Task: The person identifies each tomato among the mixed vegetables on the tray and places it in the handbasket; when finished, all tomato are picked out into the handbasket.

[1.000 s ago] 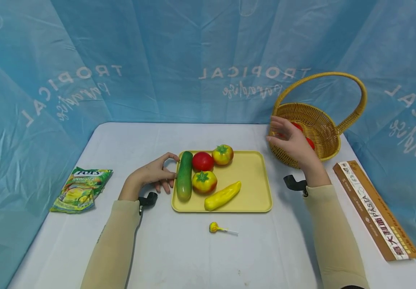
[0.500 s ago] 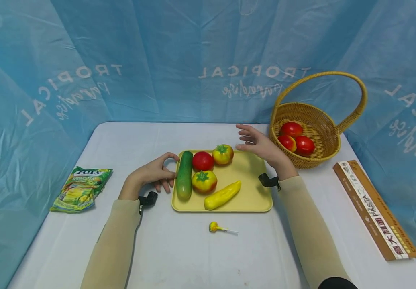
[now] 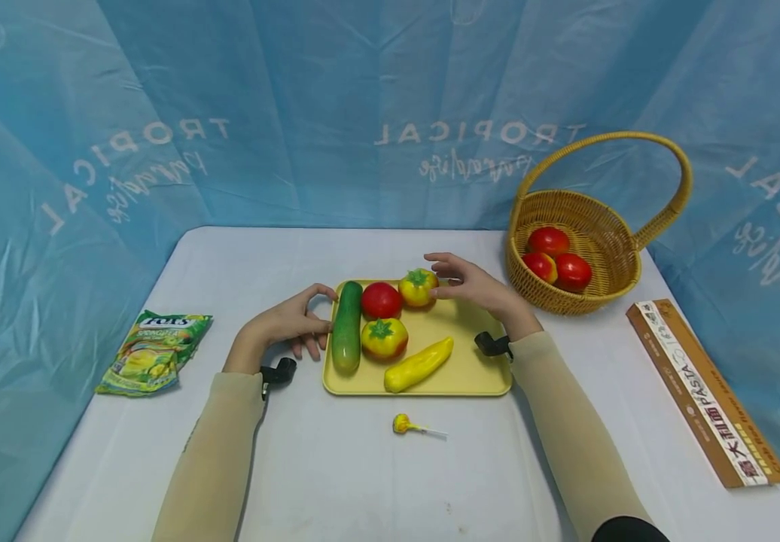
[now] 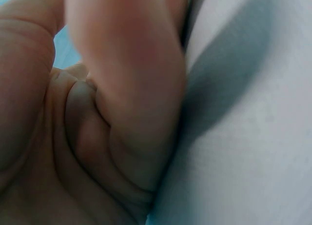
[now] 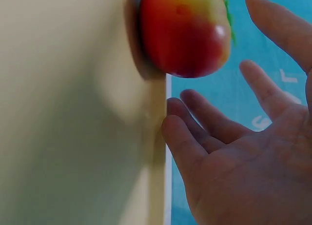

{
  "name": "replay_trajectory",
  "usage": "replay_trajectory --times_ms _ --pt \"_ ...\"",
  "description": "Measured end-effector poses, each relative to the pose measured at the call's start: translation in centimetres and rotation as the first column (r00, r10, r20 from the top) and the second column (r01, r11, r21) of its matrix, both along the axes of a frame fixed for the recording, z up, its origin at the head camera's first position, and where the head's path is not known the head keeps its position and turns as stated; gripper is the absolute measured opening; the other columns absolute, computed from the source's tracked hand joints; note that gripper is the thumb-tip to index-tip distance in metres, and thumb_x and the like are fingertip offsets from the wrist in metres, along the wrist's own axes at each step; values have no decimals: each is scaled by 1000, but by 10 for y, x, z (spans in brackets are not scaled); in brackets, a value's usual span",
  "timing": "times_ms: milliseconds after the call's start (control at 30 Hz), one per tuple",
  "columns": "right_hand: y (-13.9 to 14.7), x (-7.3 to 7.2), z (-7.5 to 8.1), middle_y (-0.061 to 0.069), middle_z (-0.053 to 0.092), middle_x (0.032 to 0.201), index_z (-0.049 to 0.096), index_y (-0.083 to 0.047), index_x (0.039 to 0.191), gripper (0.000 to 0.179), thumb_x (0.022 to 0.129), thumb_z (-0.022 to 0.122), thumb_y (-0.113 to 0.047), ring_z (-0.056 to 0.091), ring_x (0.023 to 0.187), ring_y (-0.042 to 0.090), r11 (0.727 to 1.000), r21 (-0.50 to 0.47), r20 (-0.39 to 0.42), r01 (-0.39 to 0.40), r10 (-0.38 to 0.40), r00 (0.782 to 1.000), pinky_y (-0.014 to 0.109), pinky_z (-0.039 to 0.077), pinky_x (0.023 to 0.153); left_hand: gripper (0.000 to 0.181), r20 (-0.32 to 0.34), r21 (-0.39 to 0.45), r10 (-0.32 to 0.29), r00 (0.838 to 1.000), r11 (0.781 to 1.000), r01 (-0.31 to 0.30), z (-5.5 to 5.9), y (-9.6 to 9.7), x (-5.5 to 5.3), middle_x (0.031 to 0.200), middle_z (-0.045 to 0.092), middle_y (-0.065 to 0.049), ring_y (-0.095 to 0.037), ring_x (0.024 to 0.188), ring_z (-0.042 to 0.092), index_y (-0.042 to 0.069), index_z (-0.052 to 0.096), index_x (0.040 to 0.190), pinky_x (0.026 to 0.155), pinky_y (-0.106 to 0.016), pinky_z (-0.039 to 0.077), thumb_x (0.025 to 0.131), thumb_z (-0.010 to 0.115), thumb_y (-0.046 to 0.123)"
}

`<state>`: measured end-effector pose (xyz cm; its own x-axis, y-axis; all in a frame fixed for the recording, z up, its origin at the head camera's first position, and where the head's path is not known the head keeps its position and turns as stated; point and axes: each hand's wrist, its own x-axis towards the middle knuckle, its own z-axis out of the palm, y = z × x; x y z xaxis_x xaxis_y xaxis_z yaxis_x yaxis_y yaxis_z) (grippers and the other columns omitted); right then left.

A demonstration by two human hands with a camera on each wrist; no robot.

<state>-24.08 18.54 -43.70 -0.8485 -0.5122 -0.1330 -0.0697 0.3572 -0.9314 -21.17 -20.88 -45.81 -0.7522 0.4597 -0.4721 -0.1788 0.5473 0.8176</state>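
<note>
On the yellow tray [image 3: 478, 369] lie a green cucumber [image 3: 345, 331], a red tomato-like fruit [image 3: 382, 301], a yellow curved pepper-like vegetable [image 3: 419, 366] and two red-and-yellow fruits with green leafy tops. My right hand [image 3: 471, 287] reaches over the tray beside the farther of these fruits [image 3: 418, 287], fingers spread. In the right wrist view, a gap shows between that fruit [image 5: 187, 34] and the palm. At the tray's left rim, my left hand [image 3: 288, 320] rests with bent fingers, index and thumb at the rim beside the cucumber. Its wrist view shows only loosely bent fingers [image 4: 131, 78] against the white cloth.
A wicker basket [image 3: 607, 226] with a tall handle stands at the back right, holding three red fruits [image 3: 573, 271]. A long pasta box [image 3: 708, 395] lies at the right. A green candy bag [image 3: 154, 354] is at the left, and a lollipop [image 3: 401, 424] lies before the tray.
My right hand has travelled left from the basket to the farther red-and-yellow fruit, coming lower over the tray. The left hand has stayed in place.
</note>
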Motion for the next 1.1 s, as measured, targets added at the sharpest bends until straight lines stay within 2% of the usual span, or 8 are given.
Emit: replay_trajectory --times_ms 100,467,900,1100 --pt "-2 1 -1 19 40 168 37 -15 164 74 100 75 -23 37 157 38 1000 13 2 -11 11 1000 60 25 132 60 1 3 -3 1000 1000 3 1 -1 0 78 76 -14 -25 59 75 28 34 149 48 -33 59 101 69 23" --pt "-5 1 -8 16 43 166 40 -20 164 75 99 77 -30 40 155 36 998 69 -7 1 0 1000 59 29 130 59 -12 9 -10 1000 1000 10 0 -2 -2 78 76 -15 -26 59 75 26 35 148 48 -34 58 100 69 23" --pt "-9 3 -7 17 45 165 40 -19 163 74 99 76 -27 41 153 37 994 105 -56 -2 8 998 59 31 129 59 -10 5 -14 1000 1000 14 2 -1 -2 79 77 -14 -26 60 76 26 34 149 49 -33 58 101 67 22" --pt "-10 3 -8 17 46 163 39 -18 163 74 99 76 -27 43 151 37 993 117 -53 -2 8 999 58 32 129 59 -2 5 -15 1000 1000 15 2 0 -2 78 76 -14 -26 60 76 27 34 149 49 -34 59 101 68 22"
